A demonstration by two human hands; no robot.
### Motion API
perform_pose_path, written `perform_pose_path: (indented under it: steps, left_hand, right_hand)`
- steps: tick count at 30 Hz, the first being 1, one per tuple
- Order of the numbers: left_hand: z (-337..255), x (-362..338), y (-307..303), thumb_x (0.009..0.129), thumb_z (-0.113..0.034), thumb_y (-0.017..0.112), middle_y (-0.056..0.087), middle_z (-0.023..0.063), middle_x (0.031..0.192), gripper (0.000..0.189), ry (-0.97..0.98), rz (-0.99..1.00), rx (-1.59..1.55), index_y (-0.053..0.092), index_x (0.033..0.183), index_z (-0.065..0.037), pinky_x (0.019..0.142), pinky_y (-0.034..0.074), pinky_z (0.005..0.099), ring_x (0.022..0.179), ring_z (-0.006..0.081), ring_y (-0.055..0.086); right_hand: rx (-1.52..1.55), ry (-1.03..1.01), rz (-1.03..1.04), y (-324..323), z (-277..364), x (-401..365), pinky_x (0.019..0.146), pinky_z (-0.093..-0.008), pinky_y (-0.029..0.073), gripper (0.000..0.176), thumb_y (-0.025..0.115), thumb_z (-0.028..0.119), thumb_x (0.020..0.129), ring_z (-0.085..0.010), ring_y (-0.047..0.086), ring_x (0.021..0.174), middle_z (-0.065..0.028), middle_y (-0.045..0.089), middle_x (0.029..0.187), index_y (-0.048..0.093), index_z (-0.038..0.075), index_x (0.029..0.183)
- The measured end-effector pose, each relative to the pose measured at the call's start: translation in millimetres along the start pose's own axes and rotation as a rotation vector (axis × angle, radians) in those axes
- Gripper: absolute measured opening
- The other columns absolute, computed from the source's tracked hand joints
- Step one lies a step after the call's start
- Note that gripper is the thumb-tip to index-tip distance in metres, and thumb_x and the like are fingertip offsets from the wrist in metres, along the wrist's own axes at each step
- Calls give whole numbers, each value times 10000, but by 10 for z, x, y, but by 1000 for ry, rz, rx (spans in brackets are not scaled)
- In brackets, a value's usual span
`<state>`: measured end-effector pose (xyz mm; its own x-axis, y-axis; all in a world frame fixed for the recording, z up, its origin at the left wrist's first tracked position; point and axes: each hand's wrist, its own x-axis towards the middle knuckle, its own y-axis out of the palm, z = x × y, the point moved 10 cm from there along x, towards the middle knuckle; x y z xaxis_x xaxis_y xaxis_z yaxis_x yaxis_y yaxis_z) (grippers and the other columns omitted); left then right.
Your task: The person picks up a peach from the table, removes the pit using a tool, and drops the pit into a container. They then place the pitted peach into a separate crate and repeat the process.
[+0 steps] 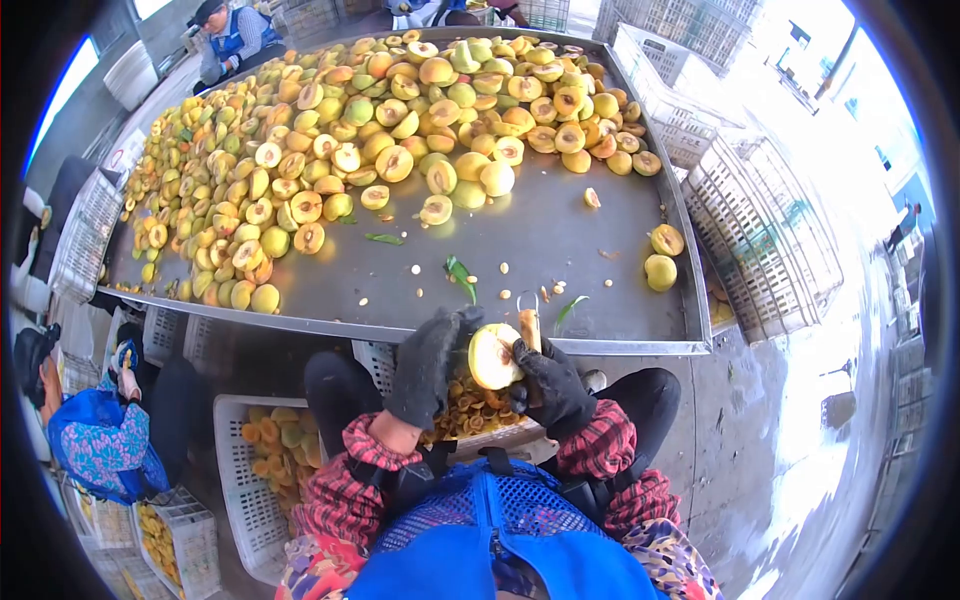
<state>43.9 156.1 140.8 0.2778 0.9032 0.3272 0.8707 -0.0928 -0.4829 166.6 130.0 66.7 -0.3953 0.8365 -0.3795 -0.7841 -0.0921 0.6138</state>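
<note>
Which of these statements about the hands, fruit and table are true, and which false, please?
1. The left hand and right hand wear black gloves. True.
2. The left hand holds a whole peach. False: it holds a peach half, cut face showing.
3. The right hand holds a loop-tipped tool. True.
4. The metal table is bare. False: cut fruit is piled across it.

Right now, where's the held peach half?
The yellow peach half is low centre, head view, between the black-gloved left hand and right hand, below the metal table.
</note>
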Motion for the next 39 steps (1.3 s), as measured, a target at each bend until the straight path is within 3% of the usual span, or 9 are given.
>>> perform_pose_path:
  steps: [2, 6, 11, 14, 15, 21, 27, 30, 39]
  left_hand:
    - [-103, -74, 56, 980, -186, 285, 544, 123, 1187, 379, -60, -96, -142, 490, 1234, 8, 903, 443, 306, 1083, 193, 523]
    - [268, -305, 599, 942, -450, 303, 534, 128, 1187, 562, -564, -281, -1529, 400, 1303, -29, 969, 396, 376, 1085, 246, 519]
    - [150, -239, 531, 900, -522, 352, 538, 140, 1165, 639, -571, -147, -1842, 438, 1273, -11, 961, 396, 407, 1065, 265, 518]
    - [202, -276, 497, 902, -511, 361, 512, 167, 1217, 652, -628, -251, -1830, 414, 1285, 14, 992, 370, 400, 1117, 280, 497]
    - [214, -284, 488, 905, -493, 365, 485, 193, 1254, 654, -610, -227, -1852, 394, 1293, 32, 1017, 347, 392, 1161, 287, 473]
    - [262, -341, 438, 911, -413, 366, 474, 214, 1259, 587, -592, -233, -1804, 394, 1291, 33, 1012, 352, 446, 1159, 333, 467]
    - [319, -392, 408, 912, -428, 340, 467, 220, 1266, 599, -603, -285, -1754, 405, 1283, 37, 992, 373, 466, 1139, 345, 481]
    - [350, -400, 425, 913, -454, 331, 479, 215, 1255, 620, -587, -265, -1724, 409, 1279, 40, 978, 389, 463, 1117, 340, 500]
    - [525, -471, 429, 960, -346, 254, 527, 214, 1194, 539, -435, -264, -1559, 454, 1224, 80, 967, 405, 444, 1091, 331, 525]
  right_hand:
    - [152, -36, 46, 19, -66, -2, 445, -266, 435, 286, 530, 242, 908, -123, 533, 568, -53, 566, 819, 483, 64, 1127]
    - [88, -109, -31, 281, -27, -59, 474, -248, 426, 265, 547, 220, 900, -95, 517, 574, -27, 547, 779, 515, 27, 1079]
    - [-572, -101, -64, 276, 43, -220, 537, -232, 432, 259, 580, 186, 879, -78, 531, 623, -24, 540, 743, 535, 2, 1056]
    - [-762, -188, -11, 334, 149, -326, 583, -296, 447, 264, 587, 180, 871, -127, 557, 681, -53, 559, 757, 524, -14, 1037]
    - [-911, -319, -14, 447, 269, -402, 637, -377, 455, 258, 584, 172, 863, -239, 596, 718, -123, 587, 790, 514, -12, 1030]
    - [-1330, -429, 45, 682, 330, -505, 664, -428, 448, 252, 571, 177, 855, -387, 579, 793, -208, 581, 842, 504, 20, 1041]
    - [-1395, -507, 33, 713, 266, -503, 652, -446, 445, 238, 553, 194, 857, -382, 583, 794, -208, 583, 852, 504, 47, 1039]
    - [-1468, -323, 13, 665, 180, -443, 651, -453, 446, 249, 539, 184, 856, -384, 582, 786, -209, 579, 853, 484, 51, 1060]
    - [-1539, -379, 133, 621, -94, -376, 639, -458, 455, 557, 528, 118, 825, -380, 590, 733, -212, 568, 871, 326, 146, 1344]
